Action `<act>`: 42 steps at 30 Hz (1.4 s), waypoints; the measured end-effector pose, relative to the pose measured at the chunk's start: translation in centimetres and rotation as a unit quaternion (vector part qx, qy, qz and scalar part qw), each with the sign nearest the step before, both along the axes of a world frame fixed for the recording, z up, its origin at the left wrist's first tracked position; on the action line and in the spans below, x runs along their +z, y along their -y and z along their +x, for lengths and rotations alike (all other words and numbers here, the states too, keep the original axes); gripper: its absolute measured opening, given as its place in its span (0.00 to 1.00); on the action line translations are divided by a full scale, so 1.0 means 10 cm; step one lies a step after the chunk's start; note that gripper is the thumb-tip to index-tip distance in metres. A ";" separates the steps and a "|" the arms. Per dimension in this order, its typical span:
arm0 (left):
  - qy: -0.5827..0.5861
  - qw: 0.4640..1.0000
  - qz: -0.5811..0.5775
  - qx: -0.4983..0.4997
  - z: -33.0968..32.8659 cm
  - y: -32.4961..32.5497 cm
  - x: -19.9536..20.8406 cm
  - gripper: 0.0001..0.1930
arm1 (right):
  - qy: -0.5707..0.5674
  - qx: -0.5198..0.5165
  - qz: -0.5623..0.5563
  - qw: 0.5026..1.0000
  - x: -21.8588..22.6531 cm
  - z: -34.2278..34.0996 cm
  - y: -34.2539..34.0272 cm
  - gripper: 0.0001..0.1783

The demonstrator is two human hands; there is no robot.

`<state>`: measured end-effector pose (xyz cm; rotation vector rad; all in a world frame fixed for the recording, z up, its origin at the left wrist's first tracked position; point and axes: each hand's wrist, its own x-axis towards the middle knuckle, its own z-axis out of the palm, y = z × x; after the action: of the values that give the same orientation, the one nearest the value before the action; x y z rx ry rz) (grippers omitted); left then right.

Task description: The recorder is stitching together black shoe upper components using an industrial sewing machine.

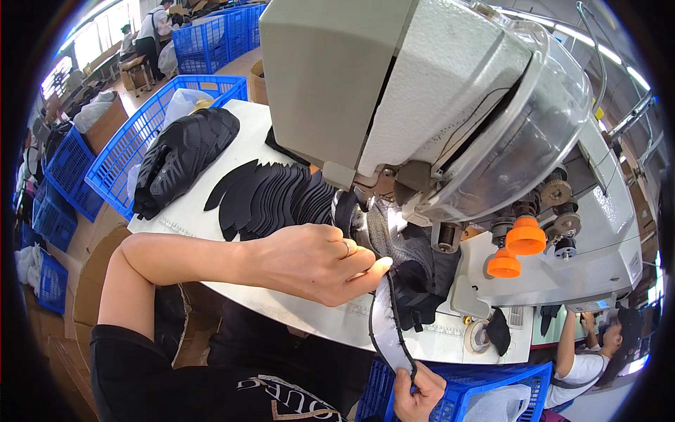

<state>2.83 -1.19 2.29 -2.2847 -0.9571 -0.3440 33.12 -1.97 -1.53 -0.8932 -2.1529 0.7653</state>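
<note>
A large light-grey sewing machine stands over the white table. My left hand, a ring on one finger, is closed just in front of the needle area. Its thumb and forefinger pinch the upper end of a white strip with black edging. Lower down, my right hand grips the strip's bottom end, so it hangs in a curve past the table edge. Black and grey fabric lies under the machine head, touching the strip. Whether the two are joined is hidden by my fingers.
Overlapping curved black pieces lie left of the machine, with stacked black shoe parts behind. Orange knobs jut from the machine. A tape roll lies right. Blue crates flank the table; a co-worker sits at right.
</note>
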 end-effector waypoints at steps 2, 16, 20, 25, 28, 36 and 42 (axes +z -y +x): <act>-0.012 1.000 0.021 -0.009 0.00 -0.02 -0.03 0.17 | -0.001 -0.009 -0.010 1.000 -0.05 0.01 0.01 0.08; 0.044 0.999 0.021 -0.024 -0.06 0.15 -0.07 0.22 | 0.035 0.000 -0.045 0.998 -0.04 0.34 0.22 0.04; 0.038 0.998 0.032 -0.048 0.07 0.05 -0.03 0.23 | 0.015 -0.013 -0.053 0.998 0.01 0.26 0.30 0.03; 0.027 0.998 0.007 -0.051 0.04 0.07 0.05 0.22 | 0.018 0.012 -0.031 0.999 0.05 0.22 0.30 0.05; -0.002 0.999 -0.012 -0.039 0.01 0.02 0.12 0.19 | 0.001 0.023 -0.018 1.000 0.05 0.22 0.29 0.07; -0.036 0.993 -0.070 -0.085 0.00 -0.08 0.22 0.12 | 0.005 0.016 0.021 1.000 0.08 0.20 0.31 0.18; -0.043 0.992 -0.059 -0.098 -0.01 -0.05 0.11 0.10 | -0.011 0.004 -0.004 1.000 0.13 0.18 0.49 0.20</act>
<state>2.68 -0.69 3.37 -2.4872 -0.7278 -0.2757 34.88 -6.88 -0.19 -0.8774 -2.1363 0.7859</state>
